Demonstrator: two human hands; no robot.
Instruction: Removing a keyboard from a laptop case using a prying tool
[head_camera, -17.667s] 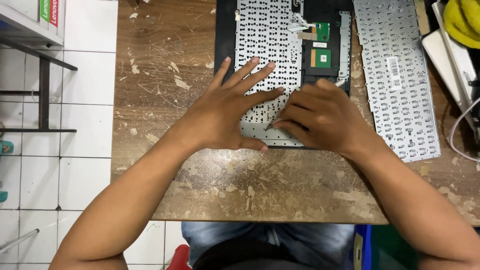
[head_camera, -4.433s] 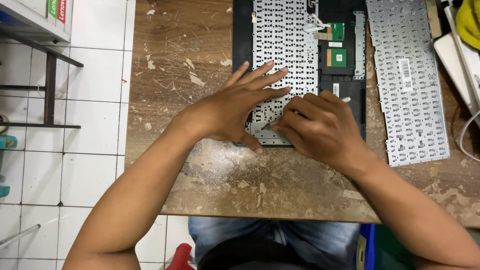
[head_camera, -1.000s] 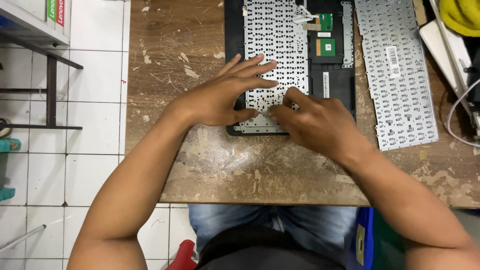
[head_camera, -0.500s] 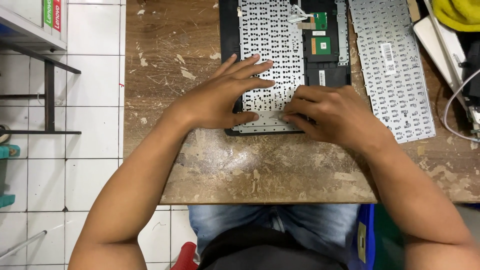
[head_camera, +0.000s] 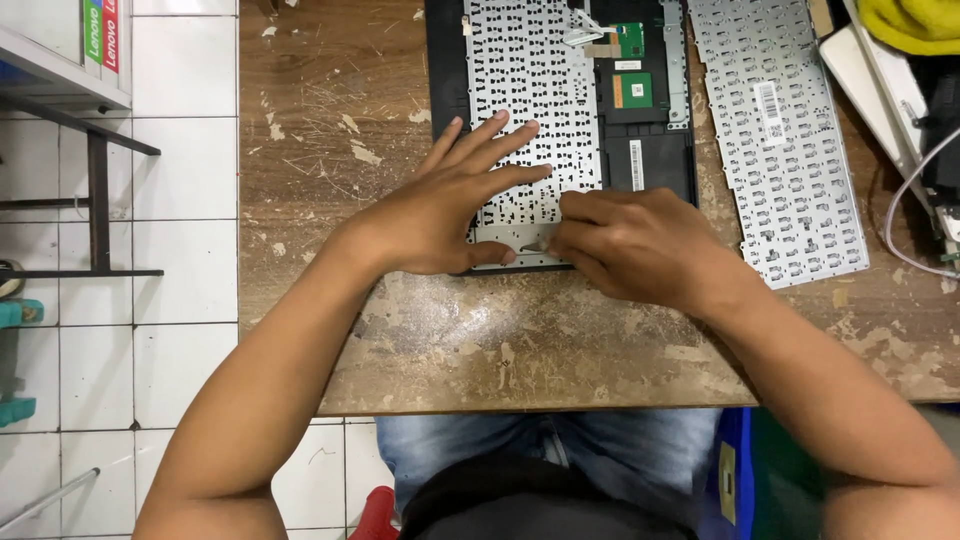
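A black laptop shell (head_camera: 445, 70) lies face down on the worn wooden table (head_camera: 340, 100), with a silver keyboard back plate (head_camera: 530, 90) set into it and small green circuit boards (head_camera: 632, 88) beside it. My left hand (head_camera: 450, 205) rests flat on the plate's near left part, fingers spread. My right hand (head_camera: 625, 245) is curled at the plate's near edge, fingertips pressing on the metal next to my left thumb. Neither hand holds a loose thing.
A second loose keyboard (head_camera: 775, 130) lies back up to the right. A yellow cloth (head_camera: 915, 20), a white flat device (head_camera: 875, 85) and a grey cable (head_camera: 905, 210) sit at the far right. White tiled floor and a metal shelf frame (head_camera: 95, 170) are to the left.
Over the earlier frames both hands stayed on the plate's near edge. In the last half second my right hand's fingertips shifted slightly left toward my left thumb.
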